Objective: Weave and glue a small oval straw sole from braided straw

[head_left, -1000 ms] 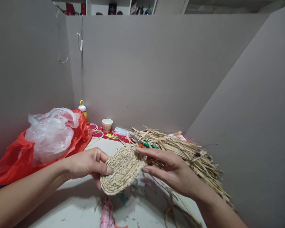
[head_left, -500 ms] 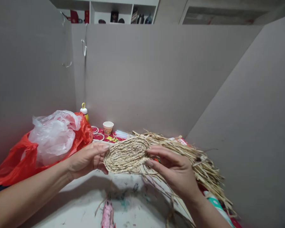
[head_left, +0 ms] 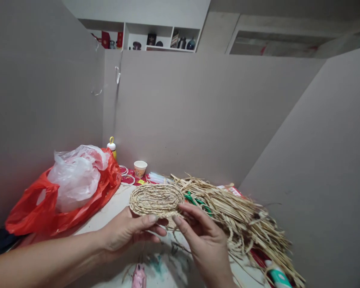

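An oval mat of coiled straw braid point(head_left: 156, 199) is held nearly flat above the white table point(head_left: 114, 212). My left hand point(head_left: 129, 232) pinches its near edge, thumb on top and fingers underneath. My right hand point(head_left: 202, 240) touches the mat's near right edge with its fingertips, fingers curled around loose strands. A large bundle of dry straw point(head_left: 243, 220) lies on the table to the right, behind my right hand.
A red plastic bag point(head_left: 33, 208) with a clear bag point(head_left: 75, 176) on it sits at left. A paper cup point(head_left: 140, 168), a yellow bottle point(head_left: 112, 145) and green-handled scissors point(head_left: 195, 199) lie near the grey partition walls. A pink object point(head_left: 139, 276) lies at the near edge.
Both hands have turned the mat from tilted towards me to nearly flat. My left hand shifted to the mat's near edge. The camera has tipped upward.
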`<action>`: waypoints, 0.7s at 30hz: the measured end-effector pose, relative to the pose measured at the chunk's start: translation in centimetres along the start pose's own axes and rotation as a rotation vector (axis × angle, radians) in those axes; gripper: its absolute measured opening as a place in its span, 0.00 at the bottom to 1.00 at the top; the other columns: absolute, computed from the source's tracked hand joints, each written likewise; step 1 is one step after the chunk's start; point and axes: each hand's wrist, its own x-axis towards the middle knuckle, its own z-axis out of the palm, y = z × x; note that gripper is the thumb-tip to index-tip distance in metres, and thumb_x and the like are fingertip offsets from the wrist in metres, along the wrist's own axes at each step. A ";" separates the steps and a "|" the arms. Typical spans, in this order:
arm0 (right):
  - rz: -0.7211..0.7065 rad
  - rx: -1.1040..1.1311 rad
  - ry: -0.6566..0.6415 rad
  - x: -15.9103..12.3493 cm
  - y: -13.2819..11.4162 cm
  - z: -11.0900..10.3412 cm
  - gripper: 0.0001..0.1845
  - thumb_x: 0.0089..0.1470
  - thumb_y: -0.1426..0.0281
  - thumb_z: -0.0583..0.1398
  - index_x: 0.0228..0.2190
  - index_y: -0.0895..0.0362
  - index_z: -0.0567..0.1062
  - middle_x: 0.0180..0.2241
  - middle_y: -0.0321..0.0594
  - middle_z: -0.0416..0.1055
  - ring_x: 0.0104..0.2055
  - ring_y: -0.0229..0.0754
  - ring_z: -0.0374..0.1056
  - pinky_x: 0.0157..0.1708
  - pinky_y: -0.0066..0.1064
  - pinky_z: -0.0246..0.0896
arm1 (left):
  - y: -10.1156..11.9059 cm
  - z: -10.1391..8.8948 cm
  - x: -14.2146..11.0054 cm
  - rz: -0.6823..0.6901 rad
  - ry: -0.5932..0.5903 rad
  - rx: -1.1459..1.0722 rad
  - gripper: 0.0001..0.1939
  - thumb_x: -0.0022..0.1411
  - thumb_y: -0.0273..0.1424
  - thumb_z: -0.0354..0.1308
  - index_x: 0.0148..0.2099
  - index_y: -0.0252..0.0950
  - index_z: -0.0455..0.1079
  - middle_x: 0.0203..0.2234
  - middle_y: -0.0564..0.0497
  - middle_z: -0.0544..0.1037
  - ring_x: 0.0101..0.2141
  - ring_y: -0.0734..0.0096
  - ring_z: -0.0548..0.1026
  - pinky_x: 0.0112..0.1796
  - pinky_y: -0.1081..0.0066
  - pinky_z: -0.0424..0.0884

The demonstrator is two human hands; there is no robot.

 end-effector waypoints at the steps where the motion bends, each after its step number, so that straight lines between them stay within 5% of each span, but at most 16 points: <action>1: 0.018 0.007 -0.007 -0.3 0.0 0.3 0.10 0.45 0.70 0.69 0.34 0.53 0.81 0.36 0.43 0.80 0.37 0.45 0.77 0.36 0.32 0.75 | -0.1 0.0 0.0 0.029 0.029 -0.007 0.17 0.55 0.34 0.67 0.47 0.33 0.75 0.42 0.42 0.78 0.35 0.70 0.76 0.35 0.72 0.72; 10: 0.192 0.102 -0.075 -1.9 1.1 1.3 0.10 0.46 0.68 0.68 0.34 0.54 0.80 0.34 0.42 0.78 0.36 0.44 0.75 0.37 0.32 0.73 | 0.6 -0.3 0.5 0.119 0.224 -0.052 0.14 0.49 0.33 0.71 0.37 0.30 0.76 0.30 0.48 0.78 0.29 0.75 0.73 0.32 0.76 0.72; 16: 0.106 -0.012 -0.149 -2.6 0.8 1.7 0.06 0.49 0.72 0.66 0.32 0.53 0.81 0.35 0.41 0.76 0.38 0.44 0.73 0.39 0.32 0.70 | 0.1 -0.8 1.0 0.121 0.327 -0.042 0.13 0.46 0.32 0.72 0.33 0.31 0.76 0.26 0.52 0.77 0.25 0.78 0.71 0.29 0.77 0.70; 21: 0.144 -0.084 -0.355 -1.8 -0.2 1.2 0.12 0.51 0.69 0.64 0.39 0.53 0.81 0.39 0.45 0.78 0.43 0.48 0.73 0.45 0.42 0.68 | 0.6 -2.3 2.3 0.096 0.338 0.028 0.15 0.43 0.36 0.73 0.28 0.31 0.74 0.22 0.54 0.75 0.22 0.80 0.69 0.25 0.80 0.68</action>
